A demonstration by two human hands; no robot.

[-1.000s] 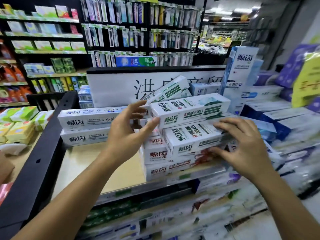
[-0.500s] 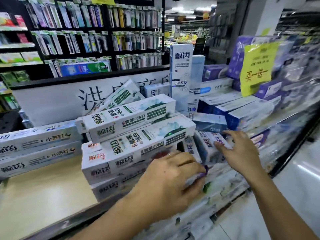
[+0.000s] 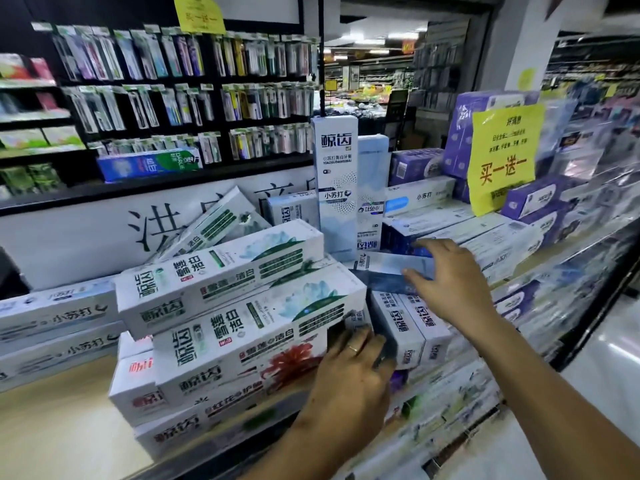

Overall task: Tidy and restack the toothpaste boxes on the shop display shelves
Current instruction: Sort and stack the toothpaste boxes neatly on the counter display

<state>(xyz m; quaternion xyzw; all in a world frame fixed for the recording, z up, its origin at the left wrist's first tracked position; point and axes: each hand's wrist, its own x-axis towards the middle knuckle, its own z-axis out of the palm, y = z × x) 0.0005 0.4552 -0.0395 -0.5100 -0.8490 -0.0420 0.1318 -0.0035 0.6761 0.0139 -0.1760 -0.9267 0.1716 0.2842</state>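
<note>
- The left hand [image 3: 349, 379], a ring on one finger, lies against the right end of the stack of green-and-white toothpaste boxes [image 3: 242, 299], near the front edge of the display shelf [image 3: 59, 431]. Its fingertips are tucked into the gap beside the stack, and I cannot tell whether they grip anything.
- The right hand [image 3: 457, 285] is spread wide with straight fingers, its fingertips touching a pale blue box [image 3: 391, 263] that lies flat just behind the stack.
- The stack sits skewed: its top box juts further left than the one beneath, and red-flower boxes [image 3: 207, 386] lie at the bottom.
- Two white boxes [image 3: 412, 327] lie side by side between the hands, their ends toward the front edge.
- An upright blue-and-white box [image 3: 337, 188] stands behind the stack, and a leaning green box [image 3: 214, 223] rests against the back board.
- Bare wood shows at the front-left corner, in front of two long boxes [image 3: 55, 323].
- A yellow sign [image 3: 504, 157] hangs before purple boxes [image 3: 540, 199] at the right.
</note>
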